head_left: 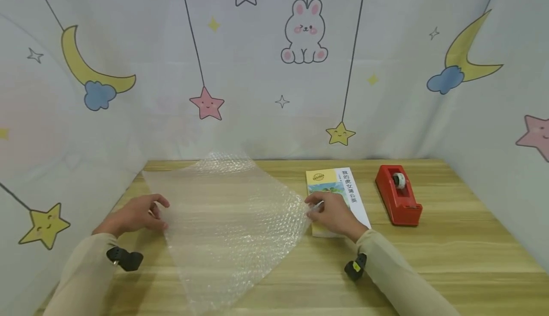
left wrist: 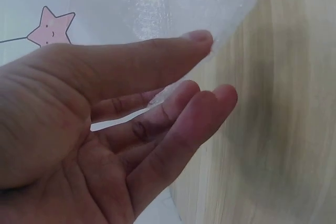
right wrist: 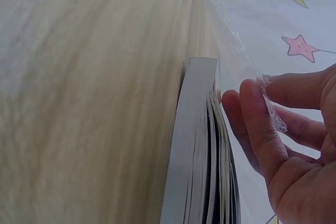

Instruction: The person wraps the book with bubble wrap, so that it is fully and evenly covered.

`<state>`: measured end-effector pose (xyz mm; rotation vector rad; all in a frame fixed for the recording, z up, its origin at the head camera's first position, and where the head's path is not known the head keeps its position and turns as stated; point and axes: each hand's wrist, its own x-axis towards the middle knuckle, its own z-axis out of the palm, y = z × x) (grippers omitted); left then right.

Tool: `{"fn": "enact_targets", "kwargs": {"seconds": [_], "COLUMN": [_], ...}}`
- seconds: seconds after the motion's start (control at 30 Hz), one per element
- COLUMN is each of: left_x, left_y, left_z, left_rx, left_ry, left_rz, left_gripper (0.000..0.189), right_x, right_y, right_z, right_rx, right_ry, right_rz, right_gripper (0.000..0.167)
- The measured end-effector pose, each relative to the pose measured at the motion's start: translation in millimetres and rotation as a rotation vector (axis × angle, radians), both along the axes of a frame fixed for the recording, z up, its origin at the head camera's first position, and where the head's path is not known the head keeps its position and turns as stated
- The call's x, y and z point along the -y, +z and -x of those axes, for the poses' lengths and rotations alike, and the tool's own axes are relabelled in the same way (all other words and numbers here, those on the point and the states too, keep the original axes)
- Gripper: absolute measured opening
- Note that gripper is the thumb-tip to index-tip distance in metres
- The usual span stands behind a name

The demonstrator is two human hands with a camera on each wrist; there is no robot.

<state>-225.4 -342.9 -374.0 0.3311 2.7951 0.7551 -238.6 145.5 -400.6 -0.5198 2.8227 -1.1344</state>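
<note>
A large sheet of clear bubble wrap spreads between my two hands, slanting over the table. At its right corner, my right hand pinches the wrap between thumb and fingertips; the right wrist view shows a crumpled bit of wrap among the fingers. Along the opposite edge is my left hand, its thumb and fingers apart, with the edge of the wrap passing between them. Below the right hand lies a paperback book with a yellow, white and picture cover, partly hidden by that hand.
A red tape dispenser with a small roll of tape stands right of the book. The wooden table meets a printed cloth backdrop at the back and sides. A black wrist camera sits on each forearm.
</note>
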Motion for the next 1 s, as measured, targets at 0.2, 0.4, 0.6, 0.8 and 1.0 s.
{"fn": "enact_targets", "kwargs": {"seconds": [0.2, 0.4, 0.6, 0.8, 1.0], "left_x": [-4.5, -11.9, -27.3, -49.5, -71.5], "left_y": [6.0, 23.9, 34.3, 36.2, 35.4], "left_z": [0.1, -3.3, -3.7, 1.1, 7.1], "left_rx": [0.034, 0.016, -0.056, -0.106, -0.134], "left_ry": [0.006, 0.027, 0.032, -0.009, -0.045], "left_rz": [0.045, 0.123, 0.140, 0.021, -0.124], "left_gripper": [0.055, 0.049, 0.047, 0.045, 0.041], "right_x": [-2, -6, -11, -15, -21], "right_y": [1.4, 3.8, 4.6, 3.7, 2.4], "right_z": [1.4, 2.9, 2.3, 1.3, 1.0], "right_rx": [-0.002, 0.003, -0.002, -0.006, -0.020], "right_ry": [0.001, 0.013, 0.019, 0.011, 0.012], "right_rz": [-0.029, -0.021, -0.012, 0.017, 0.006], "right_gripper": [0.028, 0.029, 0.035, 0.040, 0.038]}}
